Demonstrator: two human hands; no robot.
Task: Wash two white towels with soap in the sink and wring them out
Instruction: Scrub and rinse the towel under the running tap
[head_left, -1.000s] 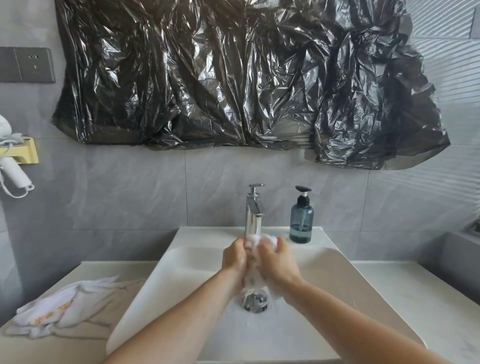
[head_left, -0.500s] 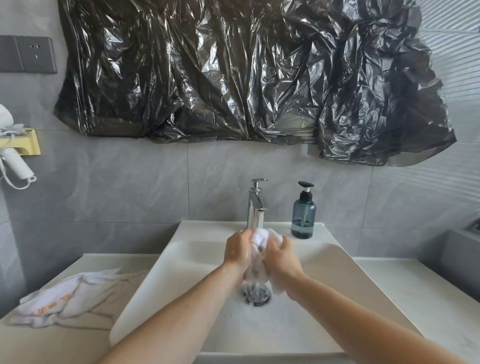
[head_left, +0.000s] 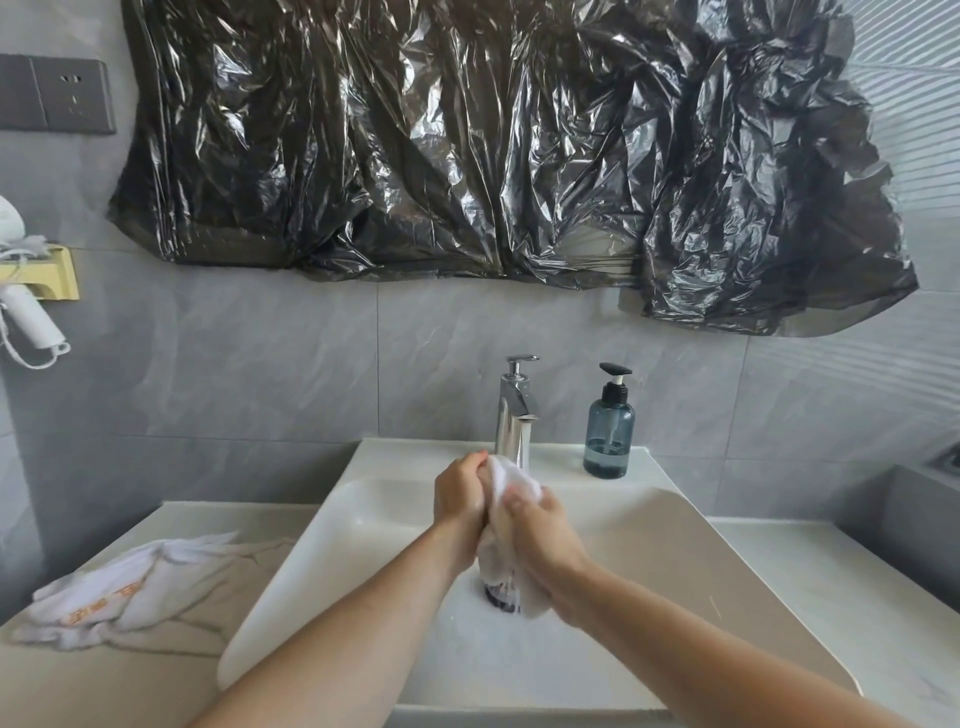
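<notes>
Hands: left hand (head_left: 460, 496) and right hand (head_left: 540, 530) both squeezing one towel (head_left: 511, 486) over the sink (head_left: 727, 582).
Tip: I'd twist opposite ways, low over the drain (head_left: 497, 597).

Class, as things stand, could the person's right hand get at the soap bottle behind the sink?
Probably yes, once freed. The soap bottle stands on the sink ledge with nothing before it, but the right hand and left hand grip the towel.
</notes>
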